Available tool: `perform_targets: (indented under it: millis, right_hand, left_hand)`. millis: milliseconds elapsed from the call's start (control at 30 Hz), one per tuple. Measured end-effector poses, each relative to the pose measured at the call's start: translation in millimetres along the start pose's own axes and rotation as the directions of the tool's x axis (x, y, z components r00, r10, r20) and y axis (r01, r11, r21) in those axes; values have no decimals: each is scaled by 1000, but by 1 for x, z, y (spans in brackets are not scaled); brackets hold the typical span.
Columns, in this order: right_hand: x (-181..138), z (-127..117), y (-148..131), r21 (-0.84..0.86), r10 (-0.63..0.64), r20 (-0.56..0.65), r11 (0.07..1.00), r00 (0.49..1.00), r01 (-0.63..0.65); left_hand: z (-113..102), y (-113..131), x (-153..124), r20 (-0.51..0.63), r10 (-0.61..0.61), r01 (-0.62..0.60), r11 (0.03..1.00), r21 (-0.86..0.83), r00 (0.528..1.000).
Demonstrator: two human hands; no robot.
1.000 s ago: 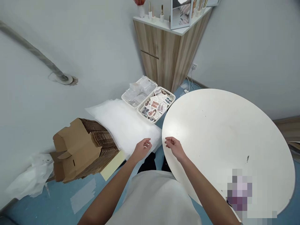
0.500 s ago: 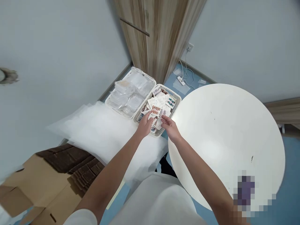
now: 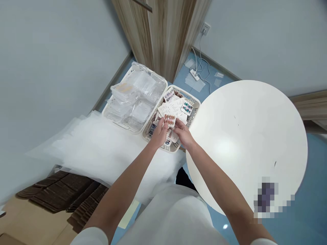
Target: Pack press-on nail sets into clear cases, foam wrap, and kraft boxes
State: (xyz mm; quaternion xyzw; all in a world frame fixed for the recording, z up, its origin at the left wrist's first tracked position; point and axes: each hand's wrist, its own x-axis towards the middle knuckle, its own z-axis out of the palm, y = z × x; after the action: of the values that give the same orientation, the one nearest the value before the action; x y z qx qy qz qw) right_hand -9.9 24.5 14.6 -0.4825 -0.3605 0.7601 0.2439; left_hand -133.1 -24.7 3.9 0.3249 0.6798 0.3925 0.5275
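A white slotted basket (image 3: 195, 103) on the floor holds several cards of press-on nails. My left hand (image 3: 159, 133) reaches into it, fingers closed on a card with reddish nails (image 3: 169, 119). My right hand (image 3: 183, 133) is in the basket beside it, fingers curled among the cards; what it grips is hidden. A second white basket (image 3: 108, 110) to the left holds clear plastic cases.
A round white table (image 3: 250, 136) stands at the right. White foam sheets (image 3: 102, 149) lie to the left, stacked flat cardboard boxes (image 3: 58, 197) at lower left. A wooden cabinet (image 3: 160, 34) stands behind the baskets, with a power strip and cable (image 3: 195, 73) on the blue floor.
Both hands moved from near the table's edge forward into the basket of nail cards. My left hand took hold of a card. The view tilted down and forward.
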Motion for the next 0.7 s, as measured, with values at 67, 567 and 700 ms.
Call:
perform_targets:
  millis: [67,567,700]
  right_hand:
    - [0,0,0,-44,-19,-13,999,1000,19]
    - [-17,-1,-5,-146,-101,-142,986,985,80]
    - [-39,-7,-10,-217,-131,-206,973,970,85]
  left_hand:
    - [0,-2,3,-17,-17,15,996,-90,1000]
    - [1,5,-10,-38,-60,41,924,-379,997]
    - [9,13,-30,-78,-13,-16,931,-364,997]
